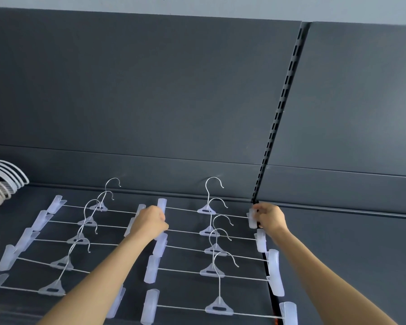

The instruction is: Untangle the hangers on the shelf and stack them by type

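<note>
Two columns of translucent clip hangers with metal hooks lie flat on the dark shelf [188, 292]. The left column [61, 263] holds several hangers, and so does the right column [212, 269]. My left hand [150, 222] grips the left clip of the topmost hanger [204, 210] in the right column. My right hand [268, 218] pinches that hanger's right clip [252, 219]. A stack of grey and white plain hangers [2, 181] sits at the far left edge, partly cut off.
A dark back panel [150, 90] rises behind the shelf, with a slotted upright rail [279, 109] between two panels. A gap between shelf boards [271, 299] runs under the right clips. More dark shelf surface [349, 242] extends to the right.
</note>
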The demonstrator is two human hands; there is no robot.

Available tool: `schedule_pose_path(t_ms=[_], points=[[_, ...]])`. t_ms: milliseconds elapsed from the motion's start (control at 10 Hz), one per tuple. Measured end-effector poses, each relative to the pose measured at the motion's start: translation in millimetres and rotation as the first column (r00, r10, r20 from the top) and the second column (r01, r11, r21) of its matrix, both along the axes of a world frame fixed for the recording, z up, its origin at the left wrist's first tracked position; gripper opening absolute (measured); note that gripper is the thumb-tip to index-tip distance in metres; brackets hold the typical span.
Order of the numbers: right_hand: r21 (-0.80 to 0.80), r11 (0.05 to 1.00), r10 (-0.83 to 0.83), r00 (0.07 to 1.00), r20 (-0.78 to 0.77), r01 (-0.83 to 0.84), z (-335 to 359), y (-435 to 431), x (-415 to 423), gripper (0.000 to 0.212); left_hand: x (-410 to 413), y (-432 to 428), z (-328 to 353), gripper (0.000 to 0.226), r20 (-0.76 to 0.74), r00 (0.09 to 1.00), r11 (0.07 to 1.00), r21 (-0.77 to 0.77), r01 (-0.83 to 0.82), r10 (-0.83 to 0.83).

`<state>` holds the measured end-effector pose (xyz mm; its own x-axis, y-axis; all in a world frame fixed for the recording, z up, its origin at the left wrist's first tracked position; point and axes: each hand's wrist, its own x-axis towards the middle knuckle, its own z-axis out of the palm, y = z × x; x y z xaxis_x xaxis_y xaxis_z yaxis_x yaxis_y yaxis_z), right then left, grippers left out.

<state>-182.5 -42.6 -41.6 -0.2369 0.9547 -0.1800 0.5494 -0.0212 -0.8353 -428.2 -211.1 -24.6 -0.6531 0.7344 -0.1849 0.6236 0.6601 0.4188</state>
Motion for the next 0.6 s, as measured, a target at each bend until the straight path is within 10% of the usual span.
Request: schedule_pose_path(t_ms=[600], points=[[0.184,0.964,0.174,0.98,0.098,-0.189,44,-82,83,0.02,86,-68,21,0.028,-0.073,0.997,0.938,0.344,0.049,-0.025]])
